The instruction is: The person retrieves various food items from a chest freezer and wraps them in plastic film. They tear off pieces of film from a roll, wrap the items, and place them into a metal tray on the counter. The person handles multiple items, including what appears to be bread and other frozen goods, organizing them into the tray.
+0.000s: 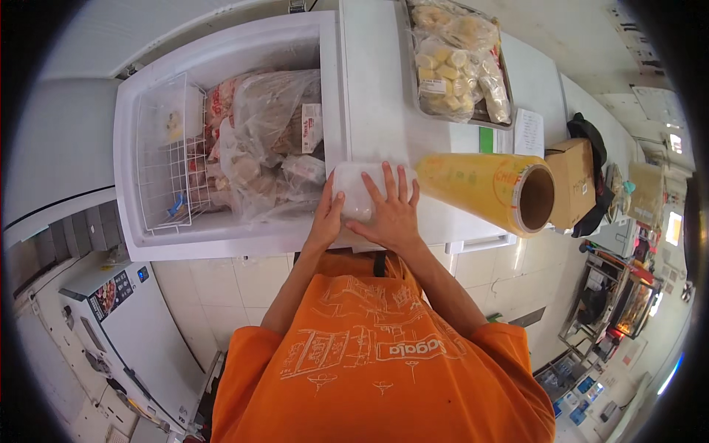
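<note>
A whitish, translucent plastic container (pixel 354 191) rests at the near edge of the white freezer top, between my two hands. Its contents cannot be made out. My left hand (pixel 327 217) holds its left side, thumb near the top. My right hand (pixel 392 210) lies over its right part with spread fingers, the palm side hidden. Just right of that hand, a large roll of yellow-tinted plastic film (pixel 471 185) lies on its side, its cardboard core facing right.
Left is an open chest freezer (pixel 331 127) holding bagged frozen food and a wire basket (pixel 188 160). A metal tray (pixel 505 83) of bagged food stands at the back. Beyond the roll are a cardboard box (pixel 573 183) and a paper sheet (pixel 529 132).
</note>
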`<state>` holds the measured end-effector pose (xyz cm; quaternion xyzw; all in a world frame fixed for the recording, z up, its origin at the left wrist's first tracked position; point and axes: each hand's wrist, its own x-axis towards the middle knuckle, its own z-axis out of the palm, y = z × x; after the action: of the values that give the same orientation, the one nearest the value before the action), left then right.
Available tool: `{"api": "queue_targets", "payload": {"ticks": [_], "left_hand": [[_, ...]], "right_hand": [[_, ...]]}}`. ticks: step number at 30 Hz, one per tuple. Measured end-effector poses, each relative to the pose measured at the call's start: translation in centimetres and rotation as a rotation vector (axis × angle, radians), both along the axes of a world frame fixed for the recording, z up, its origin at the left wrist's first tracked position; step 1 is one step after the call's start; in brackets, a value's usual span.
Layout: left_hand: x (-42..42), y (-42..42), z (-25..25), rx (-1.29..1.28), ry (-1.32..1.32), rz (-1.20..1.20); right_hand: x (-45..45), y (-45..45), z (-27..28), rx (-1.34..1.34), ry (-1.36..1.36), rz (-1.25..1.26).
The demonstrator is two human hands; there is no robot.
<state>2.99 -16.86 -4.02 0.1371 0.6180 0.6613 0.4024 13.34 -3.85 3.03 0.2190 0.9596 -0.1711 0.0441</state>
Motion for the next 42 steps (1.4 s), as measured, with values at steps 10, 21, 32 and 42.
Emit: {"api": "queue_targets", "payload": {"ticks": [10,21,32,42], "left_hand": [[-0.2,0.0,1.7,0.079,-0.074,-0.045],[-0.6,1.9,4.8,-0.58,0.815,-0.374],[2.8,2.6,6.9,-0.389,1.275,-0.606],[2.9,6.1,7.0,-0.541,1.325,-0.687]], "right_hand": [[2.2,0.3,-1.8,0.078,-0.019,0.208],[1.8,0.7,-2.8,0.129,0.005,0.213],[4.4,3.3,12.4,0.218,0.831,-0.261],[7.3,16.2,20.4,0.392,0.668,-0.166]]}}
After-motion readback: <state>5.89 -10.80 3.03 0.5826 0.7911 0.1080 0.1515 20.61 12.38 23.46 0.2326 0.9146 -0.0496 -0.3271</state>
